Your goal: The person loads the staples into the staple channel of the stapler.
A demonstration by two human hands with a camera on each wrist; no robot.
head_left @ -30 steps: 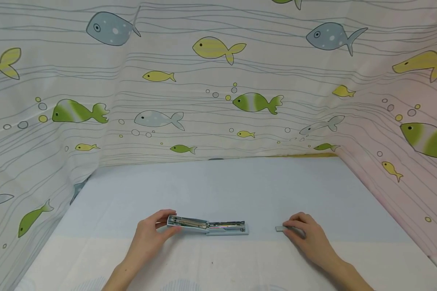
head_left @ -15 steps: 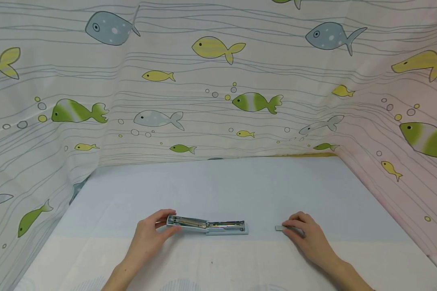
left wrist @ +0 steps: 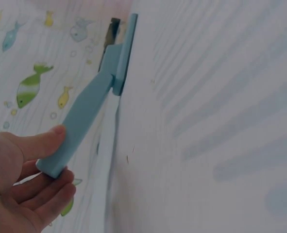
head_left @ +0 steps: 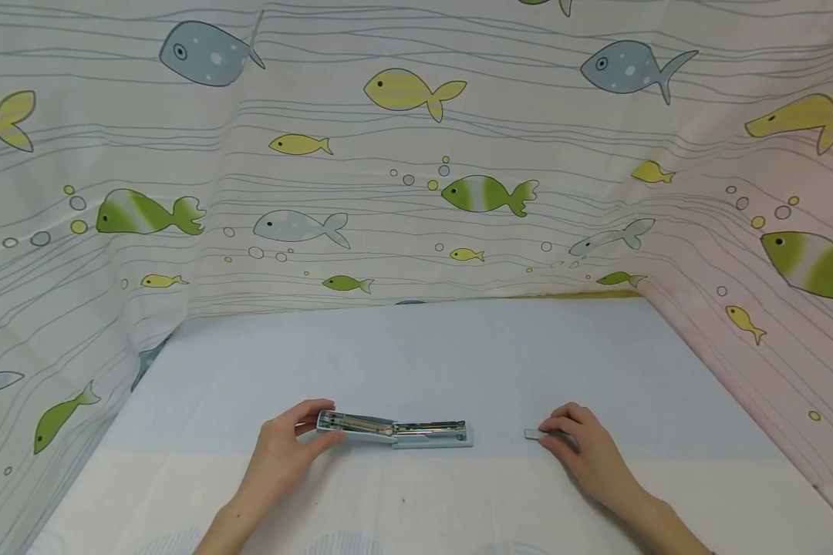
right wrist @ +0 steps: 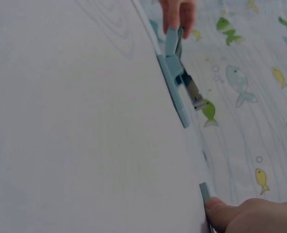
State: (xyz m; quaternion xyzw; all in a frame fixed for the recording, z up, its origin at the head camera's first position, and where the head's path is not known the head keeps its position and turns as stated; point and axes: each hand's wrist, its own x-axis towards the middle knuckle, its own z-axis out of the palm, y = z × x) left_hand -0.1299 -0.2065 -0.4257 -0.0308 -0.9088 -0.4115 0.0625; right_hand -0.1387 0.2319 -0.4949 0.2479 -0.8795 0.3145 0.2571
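while left hand [head_left: 286, 445] grips stapler [head_left: 406, 441] | blue-and-white cloth [head_left: 416, 362] beneath | fish-print drapes [head_left: 389, 208] around

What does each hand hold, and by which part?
Left hand: opened stapler, by the free end of its cover. Right hand: small grey strip, by its right end.

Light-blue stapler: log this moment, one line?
left fingers: hold opened light-blue stapler | right fingers: pinch small flat grey strip | strip: apart from stapler

grey strip [head_left: 531, 435] partly hidden, forearms [head_left: 234, 520] cropped
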